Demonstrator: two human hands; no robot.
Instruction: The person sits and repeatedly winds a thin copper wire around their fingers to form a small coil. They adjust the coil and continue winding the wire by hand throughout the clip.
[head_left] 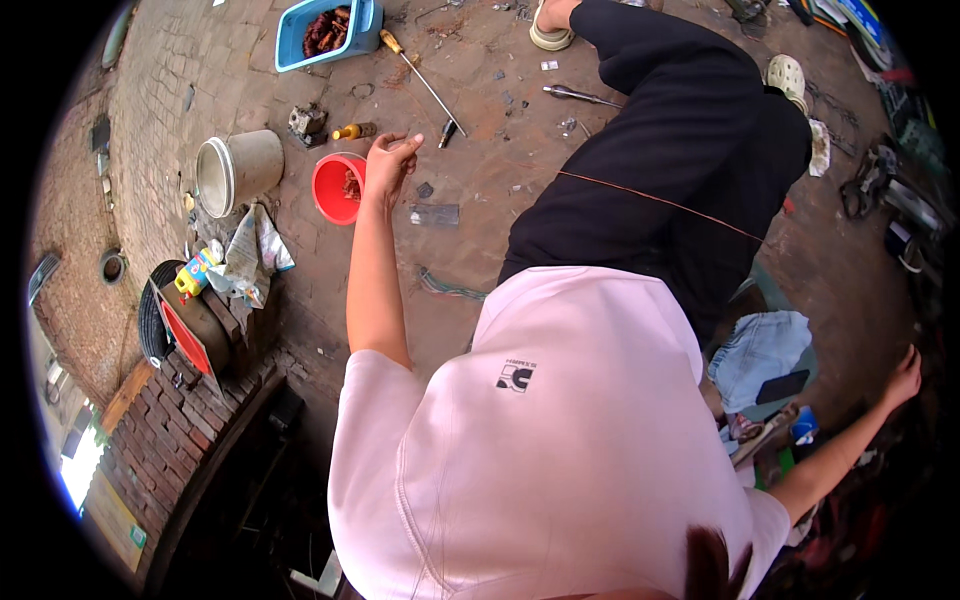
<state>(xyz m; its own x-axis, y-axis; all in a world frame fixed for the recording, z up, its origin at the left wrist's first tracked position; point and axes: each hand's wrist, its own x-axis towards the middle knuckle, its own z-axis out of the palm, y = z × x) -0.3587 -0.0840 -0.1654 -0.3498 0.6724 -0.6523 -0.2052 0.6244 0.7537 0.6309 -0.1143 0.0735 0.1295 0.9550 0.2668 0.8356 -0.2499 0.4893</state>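
My left hand [393,165] is beside the right rim of a red bucket [332,190] with copper-coloured scraps inside. Its fingers are curled and the thumb is brought toward them, in a pinch. A thin copper wire [650,192] stretches across my dark trousers, its left end running toward that hand; the tip in the fingers is too fine to see clearly. Off to the far right, my right hand [903,378] is closed, with the arm stretched out. The wire fades in that direction, and what the fingers hold cannot be made out.
Ahead stands a blue basin [368,35] of reddish-brown coils. A wooden-handled screwdriver [420,78], a yellow-handled tool [355,131] and a metal tool [580,96] lie on the ground. A whitish bucket [255,168] lies left. Blue denim cloth [755,350] with a phone [783,387] is by my right side.
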